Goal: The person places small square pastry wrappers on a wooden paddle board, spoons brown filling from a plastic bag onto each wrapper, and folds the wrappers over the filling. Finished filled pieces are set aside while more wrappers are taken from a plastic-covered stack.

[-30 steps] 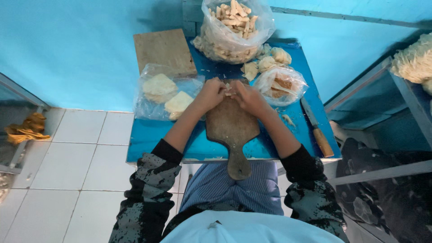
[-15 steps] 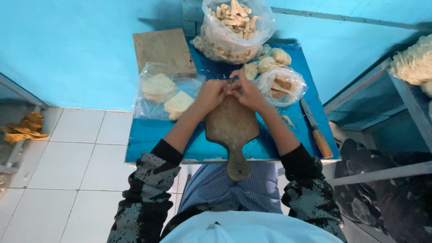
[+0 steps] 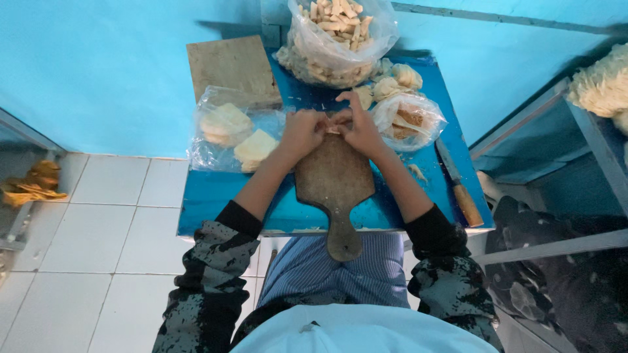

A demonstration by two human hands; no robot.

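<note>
Clear bag point(image 3: 340, 39) holds pale sticks; hands point(image 3: 330, 131) over board point(image 3: 333, 176).

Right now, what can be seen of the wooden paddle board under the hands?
The paddle board looks like worn brown wood, with a rounded blade and a short handle overhanging the blue table's near edge toward the person. It lies flat. The left hand and right hand meet over its far end.

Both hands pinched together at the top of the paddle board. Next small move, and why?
Probably keep pinching the small pale piece shut. The left hand and right hand meet around it over the wooden board, and it is mostly hidden, so it doesn't look ready to put down.
</note>
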